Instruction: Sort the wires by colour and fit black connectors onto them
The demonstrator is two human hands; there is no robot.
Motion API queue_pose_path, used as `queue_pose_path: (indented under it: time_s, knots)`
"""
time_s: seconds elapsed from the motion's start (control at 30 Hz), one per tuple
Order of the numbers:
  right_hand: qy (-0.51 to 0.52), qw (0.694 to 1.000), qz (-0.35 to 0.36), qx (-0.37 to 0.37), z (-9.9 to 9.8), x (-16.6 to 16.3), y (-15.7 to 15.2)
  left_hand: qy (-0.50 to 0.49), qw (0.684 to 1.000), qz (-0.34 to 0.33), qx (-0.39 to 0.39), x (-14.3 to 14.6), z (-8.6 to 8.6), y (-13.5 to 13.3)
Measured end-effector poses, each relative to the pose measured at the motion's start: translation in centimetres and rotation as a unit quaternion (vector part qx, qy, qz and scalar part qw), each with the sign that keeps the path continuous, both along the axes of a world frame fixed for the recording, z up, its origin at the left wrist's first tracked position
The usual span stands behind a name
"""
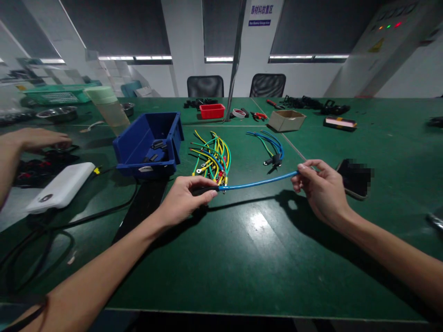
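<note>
A blue wire (259, 181) stretches between my two hands, just above the green table. My left hand (187, 196) is closed on its left end, pinching a black sleeve-like piece (206, 189) there. Thumb and fingers of my right hand (320, 186) pinch the wire's other end. Behind my left hand lies a pile of yellow-green and blue wires (216, 154) with ring terminals. Further right is a smaller bunch of blue wires (275, 147) with dark ends.
A blue bin (148, 168) with small black pieces stands left. Nearby are a white power bank (62, 186) with cables and a co-worker's hand (44, 138). A phone (353, 180) lies right; a cardboard box (286, 121) and red tray (212, 111) stand behind.
</note>
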State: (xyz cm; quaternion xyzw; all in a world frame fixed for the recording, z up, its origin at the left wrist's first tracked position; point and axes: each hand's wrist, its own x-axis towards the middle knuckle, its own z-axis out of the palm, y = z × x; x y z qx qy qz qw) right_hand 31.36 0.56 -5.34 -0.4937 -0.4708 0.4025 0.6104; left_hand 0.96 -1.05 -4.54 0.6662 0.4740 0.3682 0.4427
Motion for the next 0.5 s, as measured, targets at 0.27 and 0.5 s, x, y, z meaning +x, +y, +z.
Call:
queue_pose_path:
  time_s: [0.27,0.5]
  knots:
    - [-0.014,1.0,0.002,0.003,-0.19,0.1,0.02,-0.028,0.994,-0.03,-0.098,0.02,0.63,0.02]
    - [-0.022,1.0,0.013,-0.013,-0.42,0.15,0.02,0.02,0.999,-0.046,-0.009,0.03,0.16,-0.2]
